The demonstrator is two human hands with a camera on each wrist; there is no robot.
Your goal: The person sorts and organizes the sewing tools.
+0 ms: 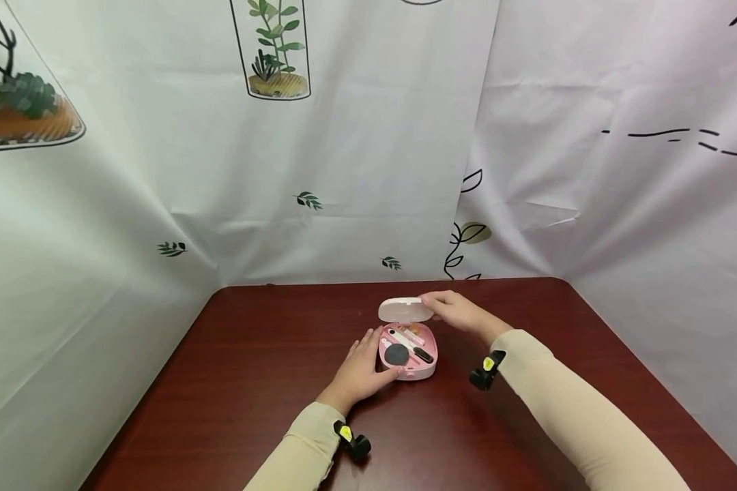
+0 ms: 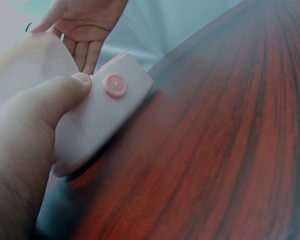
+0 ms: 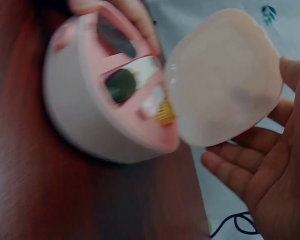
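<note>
A small pink-and-white case (image 1: 428,372) stands on the table with its white lid (image 1: 399,311) raised at the back. My left hand (image 1: 359,369) holds the case at its left side, thumb at the front near a round pink button (image 2: 115,86). By the lid's right edge, my right hand (image 1: 462,315) pinches it between thumb and fingers. Inside the pink compartments lie a round dark grey disc (image 1: 396,354), a white stick with a black end (image 1: 411,345) and a small yellow piece (image 3: 165,114). Blur hides the smaller contents.
The dark red wooden table (image 1: 270,382) has its far edge against a white patterned cloth (image 1: 368,136). Cloth also hangs along both sides. A black cable (image 3: 236,217) shows low in the right wrist view.
</note>
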